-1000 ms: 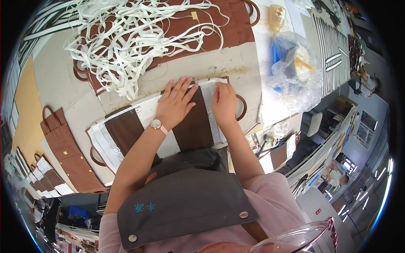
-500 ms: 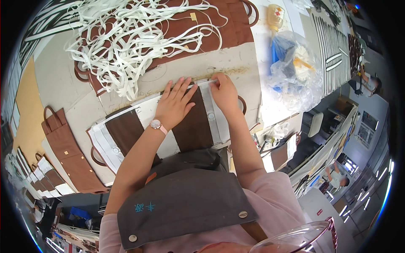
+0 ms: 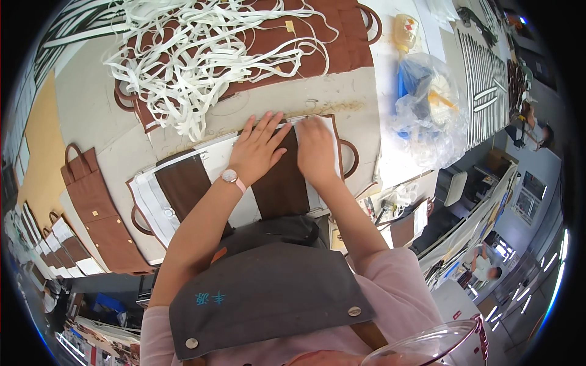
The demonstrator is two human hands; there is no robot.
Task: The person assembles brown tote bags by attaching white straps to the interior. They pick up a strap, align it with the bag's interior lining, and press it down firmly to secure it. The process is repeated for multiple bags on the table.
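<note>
Brown bag panel [image 3: 278,177] with white strips lay flat near the table's front edge, directly before the person. Pressed down by both hands: left hand [image 3: 256,149] spread open, palm flat across the brown middle; right hand [image 3: 314,149] just beside it, fingers curled at the far upper edge, seemingly pinching or smoothing the white strip [image 3: 320,125] there, though whether anything was truly gripped could not be told. Judged to be a smoothing or aligning step, with the strip being seated along the panel's border. Next move likely called for steady downward pressure from the left while running the right along the edge, without shifting the layers beneath.

Further out: tangled heap of white straps [image 3: 195,55] across the far side, lying over more brown bags [image 3: 329,36]. To the left, a finished brown bag [image 3: 97,207] with handles, well apart. To the right, a clear plastic bag [image 3: 421,104] holding blue and yellow items. Loose strap ends [image 3: 186,125] hung near the panel's far edge, apt to snag. Pale table [image 3: 85,110] bare between.
</note>
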